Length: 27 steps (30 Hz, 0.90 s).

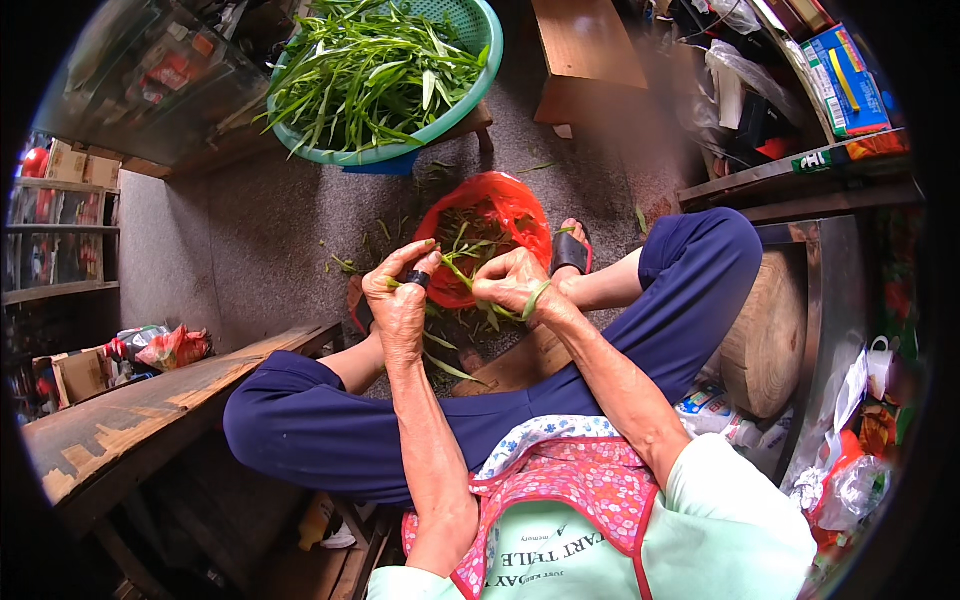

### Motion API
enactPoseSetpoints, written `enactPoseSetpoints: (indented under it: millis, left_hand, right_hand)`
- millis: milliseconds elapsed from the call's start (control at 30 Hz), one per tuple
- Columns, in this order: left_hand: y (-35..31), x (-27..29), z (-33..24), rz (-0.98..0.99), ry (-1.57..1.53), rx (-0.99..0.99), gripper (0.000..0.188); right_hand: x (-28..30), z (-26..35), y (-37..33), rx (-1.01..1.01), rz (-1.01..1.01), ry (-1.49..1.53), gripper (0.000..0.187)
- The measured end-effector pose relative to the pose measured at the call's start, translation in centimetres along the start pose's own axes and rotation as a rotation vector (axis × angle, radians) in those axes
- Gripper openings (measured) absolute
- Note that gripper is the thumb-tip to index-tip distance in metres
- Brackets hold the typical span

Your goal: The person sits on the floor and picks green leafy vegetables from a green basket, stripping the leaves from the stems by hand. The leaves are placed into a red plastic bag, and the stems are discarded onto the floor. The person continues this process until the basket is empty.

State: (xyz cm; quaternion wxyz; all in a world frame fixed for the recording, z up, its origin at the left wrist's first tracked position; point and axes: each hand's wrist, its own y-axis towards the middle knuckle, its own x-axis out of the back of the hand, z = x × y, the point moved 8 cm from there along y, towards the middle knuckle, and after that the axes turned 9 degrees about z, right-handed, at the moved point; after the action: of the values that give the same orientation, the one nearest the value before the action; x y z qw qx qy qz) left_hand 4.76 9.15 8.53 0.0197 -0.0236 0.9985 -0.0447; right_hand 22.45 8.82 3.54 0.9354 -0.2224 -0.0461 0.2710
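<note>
My left hand (400, 290) and my right hand (512, 282) are raised close together in front of my knees. A thin green vegetable stem (456, 271) runs between them, pinched by the fingers of both. Narrow leaves hang below my right hand. A black band (418, 279) wraps my left thumb, and a pale green bangle (536, 299) circles my right wrist. Just beyond the hands, an open red plastic bag (482, 190) on the floor holds green scraps. Farther off, a green plastic colander (487, 75) is heaped with long leafy greens (375, 75).
A wooden stool (585, 50) stands at the far side. A worn wooden bench (190, 390) lies at my left. Shelves with packages, including a blue box (848, 80), line the right. A round wood block (768, 335) sits beside my right knee. Leaf bits litter the grey floor (260, 230).
</note>
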Motion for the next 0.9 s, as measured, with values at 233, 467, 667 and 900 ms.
enactPoseSetpoints:
  millis: [233, 467, 667, 900]
  left_hand:
    - [-0.7, 1.0, -1.3, -0.134, 0.027, -0.062, 0.013]
    - [-0.5, -1.3, 0.1, -0.009, 0.017, 0.019, 0.013]
    - [-0.7, -0.5, -1.5, -0.074, -0.104, 0.005, 0.014]
    - [-1.2, -0.4, -0.4, -0.194, -0.476, 0.066, 0.020]
  right_hand:
    - [7.9, -0.5, -1.8, 0.206, -0.570, 0.061, 0.025]
    - [-0.3, 7.7, -0.7, 0.498, -0.305, -0.609, 0.017]
    - [-1.7, 9.7, 0.0, 0.454, -0.230, -0.728, 0.020]
    - [-1.0, 11.3, -0.3, 0.505, -0.378, -0.478, 0.020]
